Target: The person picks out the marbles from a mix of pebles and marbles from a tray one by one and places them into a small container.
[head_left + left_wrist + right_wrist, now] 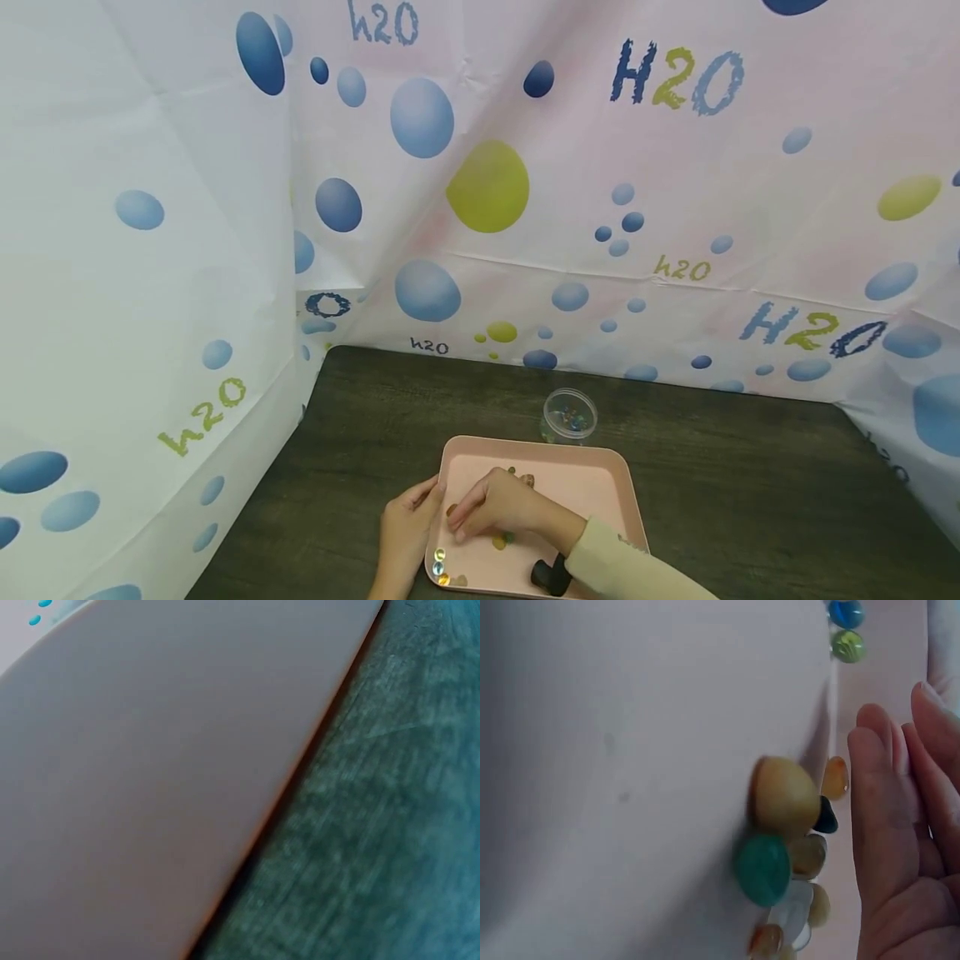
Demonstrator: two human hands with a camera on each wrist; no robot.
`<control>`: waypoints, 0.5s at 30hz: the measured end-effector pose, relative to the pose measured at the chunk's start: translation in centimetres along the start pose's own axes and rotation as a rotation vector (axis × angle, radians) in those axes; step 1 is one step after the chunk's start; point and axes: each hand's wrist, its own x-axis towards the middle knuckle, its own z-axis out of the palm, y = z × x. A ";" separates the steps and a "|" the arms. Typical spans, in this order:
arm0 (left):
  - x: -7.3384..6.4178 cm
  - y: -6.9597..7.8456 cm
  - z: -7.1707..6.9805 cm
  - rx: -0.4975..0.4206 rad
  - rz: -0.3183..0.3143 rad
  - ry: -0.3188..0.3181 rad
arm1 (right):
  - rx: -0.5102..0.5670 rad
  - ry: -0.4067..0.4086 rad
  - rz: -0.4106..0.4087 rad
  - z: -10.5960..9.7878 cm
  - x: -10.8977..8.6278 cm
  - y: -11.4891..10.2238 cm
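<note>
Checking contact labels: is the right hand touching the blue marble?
Apart: the head view shows bare pink tray between the right hand and the blue marble.

Curtained-off tabletop nook, bubbles on every side!
Straight ahead hangs a creased white sheet (570, 150), and there's the H2O lettering (673, 79) splashed across it, with blue and green spots (489, 187) wherever you look! A matching panel (187, 283) closes in on the left, more printed sheeting (900, 383) wraps the right, and down below spreads a dark, wood-grained tabletop (750, 475). Home, studio, classroom? The coverings screen the room, so there's no calling that one!
</note>
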 end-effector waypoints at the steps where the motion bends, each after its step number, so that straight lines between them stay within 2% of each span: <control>1: 0.0 0.0 0.0 0.003 0.002 -0.002 | 0.006 -0.012 -0.007 0.1 0.1 0.0; 8: 0.0 -0.1 0.0 0.028 0.005 0.008 | 0.040 -0.067 -0.059 0.9 0.5 0.0; 15: 0.1 -0.1 0.0 0.037 0.011 0.014 | 0.015 -0.062 -0.079 1.7 0.9 0.0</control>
